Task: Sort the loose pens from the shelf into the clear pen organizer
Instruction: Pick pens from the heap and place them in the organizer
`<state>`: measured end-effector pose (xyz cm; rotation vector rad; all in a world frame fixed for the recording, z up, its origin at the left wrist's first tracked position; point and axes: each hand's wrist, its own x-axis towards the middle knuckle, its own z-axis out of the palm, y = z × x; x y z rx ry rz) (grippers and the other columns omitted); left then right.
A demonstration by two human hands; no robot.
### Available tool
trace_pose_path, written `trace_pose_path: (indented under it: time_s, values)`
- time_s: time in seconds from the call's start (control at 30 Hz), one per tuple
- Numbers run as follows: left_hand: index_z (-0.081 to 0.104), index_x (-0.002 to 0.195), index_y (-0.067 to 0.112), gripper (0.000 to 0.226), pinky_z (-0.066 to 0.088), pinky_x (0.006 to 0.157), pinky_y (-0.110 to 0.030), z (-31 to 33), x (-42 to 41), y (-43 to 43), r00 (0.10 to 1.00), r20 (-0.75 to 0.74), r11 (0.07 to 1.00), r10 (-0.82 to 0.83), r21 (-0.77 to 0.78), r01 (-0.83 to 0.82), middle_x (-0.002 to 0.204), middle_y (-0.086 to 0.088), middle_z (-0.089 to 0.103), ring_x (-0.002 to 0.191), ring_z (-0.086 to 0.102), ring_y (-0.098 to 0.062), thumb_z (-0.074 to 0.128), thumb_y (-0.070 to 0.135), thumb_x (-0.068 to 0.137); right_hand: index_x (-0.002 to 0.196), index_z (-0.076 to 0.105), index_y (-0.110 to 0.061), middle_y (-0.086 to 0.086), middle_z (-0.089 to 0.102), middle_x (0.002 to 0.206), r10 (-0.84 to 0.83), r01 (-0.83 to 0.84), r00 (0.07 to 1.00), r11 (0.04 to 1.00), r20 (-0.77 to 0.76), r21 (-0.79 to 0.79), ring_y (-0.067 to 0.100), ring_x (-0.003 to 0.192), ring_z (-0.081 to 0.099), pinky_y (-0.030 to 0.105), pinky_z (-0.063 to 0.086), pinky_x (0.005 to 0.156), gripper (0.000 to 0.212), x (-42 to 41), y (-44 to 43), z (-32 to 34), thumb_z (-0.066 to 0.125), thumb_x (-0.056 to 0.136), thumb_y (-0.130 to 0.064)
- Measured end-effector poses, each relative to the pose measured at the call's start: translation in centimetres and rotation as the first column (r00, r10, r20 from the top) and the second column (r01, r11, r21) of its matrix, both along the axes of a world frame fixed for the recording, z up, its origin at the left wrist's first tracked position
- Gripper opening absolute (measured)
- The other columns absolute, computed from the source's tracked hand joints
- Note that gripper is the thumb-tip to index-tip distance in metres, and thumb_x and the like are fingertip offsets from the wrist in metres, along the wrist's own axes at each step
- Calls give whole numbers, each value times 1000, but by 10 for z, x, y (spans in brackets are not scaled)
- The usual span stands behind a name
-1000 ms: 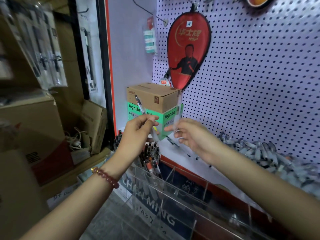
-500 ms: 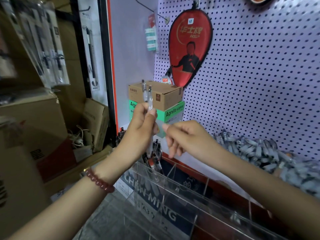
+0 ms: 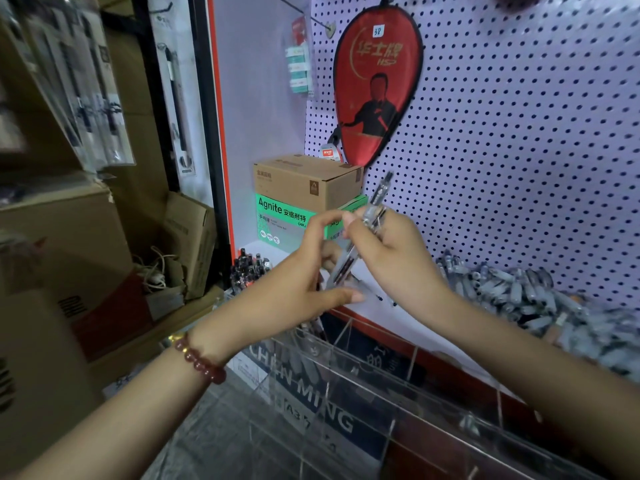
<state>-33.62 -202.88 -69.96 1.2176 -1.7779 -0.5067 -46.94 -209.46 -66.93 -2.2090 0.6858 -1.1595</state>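
A pegboard [image 3: 519, 133] backs the white shelf [image 3: 419, 329], where loose pens [image 3: 519, 292] lie heaped at the right. The right hand [image 3: 391, 258] grips a tilted bundle of pens [image 3: 375, 206] above the clear pen organizer [image 3: 346, 393], probably to even them up before dropping them in. The left hand [image 3: 301, 271] cups their lower ends, but whether it grips them I cannot tell.

Place: a stationery shop, by every sign.
Landmark: the white pegboard [image 3: 519, 133], a proper display wall.
On the pegboard: a red paddle case [image 3: 377, 81] hangs up there, a handwritten "38" tag [image 3: 378, 30] stuck on it.
Below the pegboard: a shelf [image 3: 398, 318] heaped with loose pens [image 3: 519, 292], and a brown carton [image 3: 304, 181] sits on a green Agnite box [image 3: 284, 220].
Left of the pegboard: packaged pens [image 3: 86, 98] hang in rows, with cardboard cartons [image 3: 62, 237] beneath them.
In front of the pegboard: a clear divided organizer [image 3: 346, 393].
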Motion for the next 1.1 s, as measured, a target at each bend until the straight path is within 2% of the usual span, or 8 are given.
trace_pose_path:
  time_s: [0.13,0.23,0.3,0.4,0.5,0.67,0.87,1.1]
  values:
    - [15,141,30,88,48,86,-29,-8,24,-4,962,204,982,179,17,-187,116,9,45,111,53,-15,76,28,78,76,56,-2,6,44,55,-36,27,996,994,-85,-107,18,51,41,41,39,56,37,-2,-15,-5,48,98,-31]
    - [17,142,27,87,37,94,-11,-11,32,-3,960,231,975,158,119,-189,125,6,39,121,42,-7,77,23,79,80,60,-7,-4,41,51,-34,19,983,996,-179,-84,10,45,35,33,33,53,34,-1,-25,-14,49,97,-34]
    - [25,140,26,77,32,100,-14,-12,34,-2,954,268,970,136,159,-183,130,6,39,126,35,-1,74,24,81,80,62,-8,-3,42,52,-13,-1,972,998,-233,-61,9,45,35,30,30,52,35,-1,-30,-20,49,96,-36]
    - [38,133,29,56,28,107,-19,-18,36,-3,918,388,968,75,194,-161,134,9,38,127,35,-2,69,28,86,78,65,-13,8,46,55,136,-137,950,990,-281,18,10,45,39,28,31,51,33,-1,-33,-24,50,96,-36]
    - [40,121,35,41,28,100,-17,-23,35,-3,915,400,976,48,174,-127,121,13,40,117,37,0,64,25,90,79,65,-14,25,55,67,206,-210,914,977,-349,29,27,54,48,36,40,55,35,2,-34,-31,49,95,-41]
    - [44,121,20,33,33,94,-22,-29,34,-6,910,405,983,86,117,-145,114,5,42,110,41,-7,60,24,93,78,65,-25,31,60,78,211,-191,900,977,-380,92,42,66,57,51,49,62,27,6,-32,-39,51,94,-42]
    - [24,144,24,65,31,110,-32,-27,33,-8,934,345,973,90,171,-157,145,3,35,131,36,-10,62,26,91,101,57,-19,11,58,66,99,-126,866,992,-491,-22,20,53,52,36,41,54,28,7,-35,-42,47,92,-44]
    - [32,135,20,54,33,104,-26,-27,34,-8,920,374,961,115,192,-198,134,4,39,123,39,-9,62,27,91,114,37,-30,-4,35,51,58,-149,874,977,-483,-151,9,42,28,24,22,45,24,-2,-30,-47,52,95,-30]
